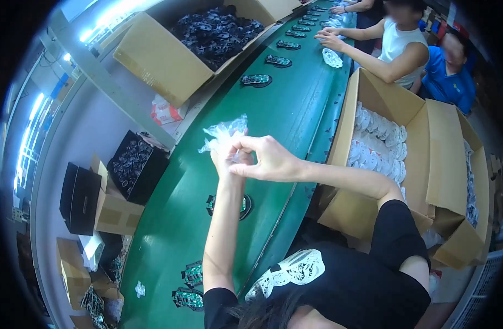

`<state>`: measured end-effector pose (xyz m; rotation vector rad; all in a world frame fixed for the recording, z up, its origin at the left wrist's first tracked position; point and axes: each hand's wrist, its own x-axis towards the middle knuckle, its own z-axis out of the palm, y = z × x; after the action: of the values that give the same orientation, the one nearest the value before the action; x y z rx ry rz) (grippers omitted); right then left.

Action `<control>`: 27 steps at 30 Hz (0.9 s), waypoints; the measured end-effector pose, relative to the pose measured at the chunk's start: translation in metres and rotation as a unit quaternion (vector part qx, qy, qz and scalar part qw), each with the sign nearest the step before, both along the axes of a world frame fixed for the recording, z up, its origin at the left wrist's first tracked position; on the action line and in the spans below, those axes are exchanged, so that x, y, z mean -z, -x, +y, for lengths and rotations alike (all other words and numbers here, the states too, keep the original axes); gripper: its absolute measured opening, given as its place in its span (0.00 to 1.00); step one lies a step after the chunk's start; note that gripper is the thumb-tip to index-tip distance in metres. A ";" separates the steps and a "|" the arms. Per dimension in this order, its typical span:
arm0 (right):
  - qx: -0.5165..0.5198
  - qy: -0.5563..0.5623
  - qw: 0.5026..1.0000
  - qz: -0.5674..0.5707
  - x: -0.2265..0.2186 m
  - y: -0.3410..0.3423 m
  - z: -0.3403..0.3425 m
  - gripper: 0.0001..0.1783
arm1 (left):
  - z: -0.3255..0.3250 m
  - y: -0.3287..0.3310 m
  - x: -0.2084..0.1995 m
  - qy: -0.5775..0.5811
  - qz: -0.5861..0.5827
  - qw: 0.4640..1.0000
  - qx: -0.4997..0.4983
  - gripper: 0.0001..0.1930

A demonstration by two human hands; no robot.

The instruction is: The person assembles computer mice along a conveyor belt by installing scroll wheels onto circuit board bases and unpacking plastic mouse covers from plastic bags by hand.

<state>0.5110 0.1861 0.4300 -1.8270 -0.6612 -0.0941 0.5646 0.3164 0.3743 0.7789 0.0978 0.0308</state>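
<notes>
Crumpled clear plastic film (227, 131), like a thin bag, bunches up over the far end of my left hand (225, 158). That hand is raised above the green belt, its fingers mostly covered by the film and by my other hand. From the right, my right hand (268, 158) reaches across with thumb and fingers pinched at the film's lower part, against the left palm. Below the hands, a black part with a green circuit board (245, 206) lies on the belt, partly hidden behind my left forearm. More such boards (188, 299) lie nearer, left of that forearm.
The green conveyor belt (174, 219) carries a row of board assemblies (256, 80) into the distance. Cardboard boxes hold black parts (216, 33) at far left and white parts (376, 145) at right. A co-worker (399, 49) stands across the box. A plastic scrap (140, 289) lies near left.
</notes>
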 end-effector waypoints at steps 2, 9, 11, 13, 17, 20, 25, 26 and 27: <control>-0.002 0.033 0.999 0.036 0.000 -0.003 -0.009 0.21 | -0.005 -0.001 0.000 0.010 0.077 0.996 0.034 0.04; 0.011 -0.045 0.995 0.088 0.008 0.013 -0.056 0.20 | -0.058 0.032 -0.017 0.060 0.014 0.981 0.186 0.09; 0.041 -0.063 0.995 0.059 0.008 0.027 -0.069 0.17 | -0.087 0.050 -0.028 0.043 0.057 0.986 0.150 0.11; 0.213 0.113 0.961 -0.137 -0.001 0.042 -0.073 0.13 | -0.096 0.058 -0.014 -0.011 -0.030 0.978 0.205 0.11; 0.369 0.203 0.883 -0.208 -0.011 0.051 -0.104 0.05 | -0.100 0.105 -0.049 -0.113 -0.089 0.957 0.252 0.22; 0.371 0.127 0.900 -0.192 -0.021 0.059 -0.130 0.04 | -0.072 0.121 -0.071 -0.223 -0.175 0.902 0.326 0.29; 0.178 -0.171 0.966 0.070 -0.030 0.077 -0.185 0.02 | -0.025 0.096 -0.106 -0.293 -0.299 0.838 0.350 0.21; 0.171 -0.175 0.967 0.077 -0.036 0.080 -0.180 0.02 | -0.029 0.090 -0.108 -0.342 -0.300 0.848 0.270 0.28; 0.130 -0.292 0.934 0.162 -0.049 0.089 -0.171 0.01 | -0.036 0.084 -0.108 -0.390 -0.295 0.852 0.187 0.36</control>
<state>0.4222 0.0149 0.4785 -1.2970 -0.1255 -0.1432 0.4805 0.2806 0.4827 1.5605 -0.6997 -0.0660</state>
